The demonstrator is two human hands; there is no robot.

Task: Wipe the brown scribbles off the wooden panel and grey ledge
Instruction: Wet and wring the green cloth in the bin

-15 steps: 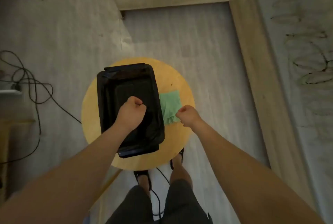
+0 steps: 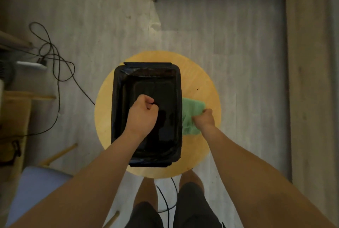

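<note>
A green cloth (image 2: 191, 115) lies on the round yellow stool (image 2: 200, 84), just right of a black tray (image 2: 146, 81) lined with dark plastic. My right hand (image 2: 204, 120) grips the cloth's near right part and bunches it up. My left hand (image 2: 143, 115) hovers over the tray as a closed fist with nothing in it. The wooden panel (image 2: 304, 81) runs along the right edge of the view, with a strip of the grey ledge (image 2: 333, 62) beyond it. No scribbles show on either in this view.
Black cables (image 2: 55, 57) loop over the grey plank floor at left, near a white power strip (image 2: 31, 65). A blue seat (image 2: 34, 187) and wooden legs sit at lower left. My legs and another cable are below the stool.
The view has swung left, so the scribbled ledge has left the frame. My right hand has closed round the cloth and gathered it. The left fist stays over the tray.
</note>
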